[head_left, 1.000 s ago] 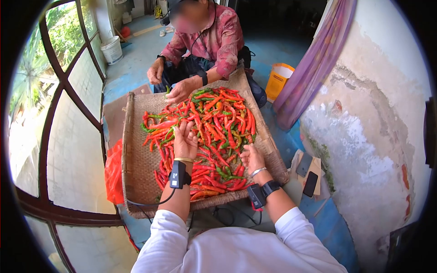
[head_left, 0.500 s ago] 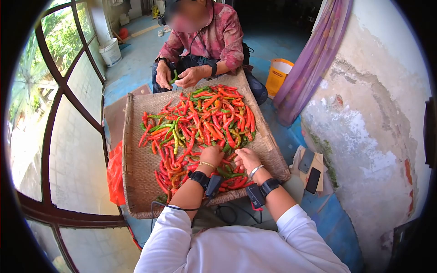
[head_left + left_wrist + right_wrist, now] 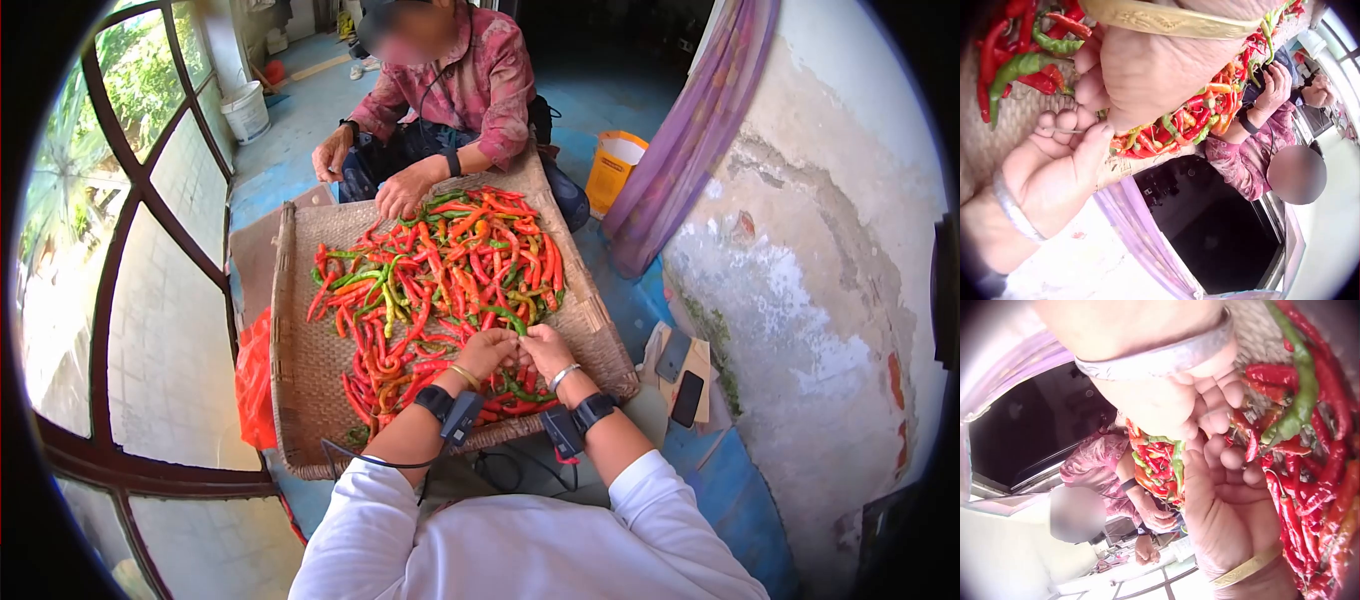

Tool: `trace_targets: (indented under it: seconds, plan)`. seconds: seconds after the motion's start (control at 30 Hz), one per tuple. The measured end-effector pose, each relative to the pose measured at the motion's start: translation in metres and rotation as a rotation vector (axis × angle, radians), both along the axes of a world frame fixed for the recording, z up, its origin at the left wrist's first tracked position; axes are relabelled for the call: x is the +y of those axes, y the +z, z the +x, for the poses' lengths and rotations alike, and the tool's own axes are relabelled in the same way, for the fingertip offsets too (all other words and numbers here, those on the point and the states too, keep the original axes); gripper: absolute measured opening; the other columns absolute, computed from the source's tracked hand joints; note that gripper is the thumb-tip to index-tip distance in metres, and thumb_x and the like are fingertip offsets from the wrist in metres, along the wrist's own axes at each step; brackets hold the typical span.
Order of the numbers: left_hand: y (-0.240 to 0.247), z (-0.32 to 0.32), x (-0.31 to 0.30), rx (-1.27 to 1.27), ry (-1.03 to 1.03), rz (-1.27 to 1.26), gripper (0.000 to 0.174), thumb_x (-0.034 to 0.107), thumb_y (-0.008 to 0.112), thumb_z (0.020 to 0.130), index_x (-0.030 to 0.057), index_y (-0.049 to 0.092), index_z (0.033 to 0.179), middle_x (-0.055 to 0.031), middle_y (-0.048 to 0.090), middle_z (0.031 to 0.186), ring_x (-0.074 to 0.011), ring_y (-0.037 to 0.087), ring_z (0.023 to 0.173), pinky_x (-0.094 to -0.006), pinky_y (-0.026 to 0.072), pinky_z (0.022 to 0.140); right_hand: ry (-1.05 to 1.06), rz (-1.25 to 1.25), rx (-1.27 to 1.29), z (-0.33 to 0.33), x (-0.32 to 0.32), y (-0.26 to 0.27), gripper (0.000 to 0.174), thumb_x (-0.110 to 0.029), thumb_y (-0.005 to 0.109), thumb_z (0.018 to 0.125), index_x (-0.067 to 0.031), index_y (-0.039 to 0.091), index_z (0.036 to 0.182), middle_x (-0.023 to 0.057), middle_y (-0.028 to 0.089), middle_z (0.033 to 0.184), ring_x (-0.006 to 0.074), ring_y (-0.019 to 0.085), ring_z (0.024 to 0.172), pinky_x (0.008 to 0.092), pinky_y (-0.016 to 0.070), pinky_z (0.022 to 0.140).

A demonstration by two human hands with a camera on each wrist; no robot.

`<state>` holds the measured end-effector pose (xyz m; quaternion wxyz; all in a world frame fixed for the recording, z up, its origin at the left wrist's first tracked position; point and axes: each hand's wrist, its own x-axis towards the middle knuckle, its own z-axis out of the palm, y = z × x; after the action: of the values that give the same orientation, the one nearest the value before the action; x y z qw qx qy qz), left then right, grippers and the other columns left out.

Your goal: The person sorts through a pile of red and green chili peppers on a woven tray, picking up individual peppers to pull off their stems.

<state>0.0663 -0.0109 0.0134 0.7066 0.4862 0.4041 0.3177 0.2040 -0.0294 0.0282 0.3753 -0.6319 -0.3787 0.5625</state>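
In the head view, my left hand [image 3: 487,354] and right hand [image 3: 546,352] meet over the near right part of a woven tray [image 3: 600,345]. A curved green chili pepper [image 3: 508,318] sticks out beyond where their fingertips come together. Both hands pinch at its near end, which the fingers largely hide. A thin stem [image 3: 1063,130] lies across the curled fingers of the right hand in the left wrist view. Red, orange and green chili peppers [image 3: 465,250] are heaped around and beyond the hands.
Across the tray another person [image 3: 450,90] sits, one hand [image 3: 405,190] at the pile's far edge. Two phones [image 3: 687,397] lie on cardboard to the right. A red plastic bag [image 3: 256,380] hangs at the tray's left, and a yellow container [image 3: 612,172] stands behind right.
My left hand has come back from the middle left of the pile to meet the right hand, and a green chili now shows between them. The other person's hands have separated after handling a green chili.
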Motion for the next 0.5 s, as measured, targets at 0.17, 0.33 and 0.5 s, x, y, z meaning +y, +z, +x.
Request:
trace_targets:
  seconds: [0.17, 0.33, 0.5]
  plan:
    - [0.003, -0.007, 0.003, -0.017, 0.095, -0.114, 0.028, 0.032, 0.051, 0.080, 0.0051, 0.055, 0.075, 0.0005, 0.053, 0.061, -0.0061, 0.044, 0.046, -0.0181, 0.0334, 0.040, 0.145, 0.163, 0.028, -0.003, -0.003, 0.001, 0.018, -0.013, 0.048, 0.079, -0.0040, 0.049, 0.095, 0.0017, 0.053, 0.068, 0.0070, 0.047, 0.052, 0.0193, 0.0379, 0.044]
    - [0.009, -0.018, 0.012, -0.204, 0.116, -0.300, 0.031, 0.033, 0.050, 0.080, 0.0066, 0.052, 0.064, -0.0002, 0.046, 0.050, -0.0073, 0.037, 0.038, -0.0203, 0.0271, 0.033, 0.236, 0.240, 0.220, -0.005, -0.005, 0.009, 0.022, -0.014, 0.045, 0.082, -0.0032, 0.049, 0.100, 0.0024, 0.053, 0.065, 0.0073, 0.047, 0.050, 0.0191, 0.0389, 0.044]
    - [0.050, -0.051, 0.012, -0.424, -0.229, -0.183, 0.024, 0.027, 0.054, 0.078, 0.0027, 0.053, 0.072, -0.0041, 0.048, 0.053, -0.0053, 0.034, 0.037, -0.0171, 0.0252, 0.034, -0.103, 0.147, 0.322, 0.003, -0.003, 0.018, 0.021, -0.021, 0.045, 0.083, -0.0051, 0.051, 0.096, 0.0026, 0.053, 0.060, 0.0082, 0.047, 0.046, 0.0183, 0.0384, 0.042]
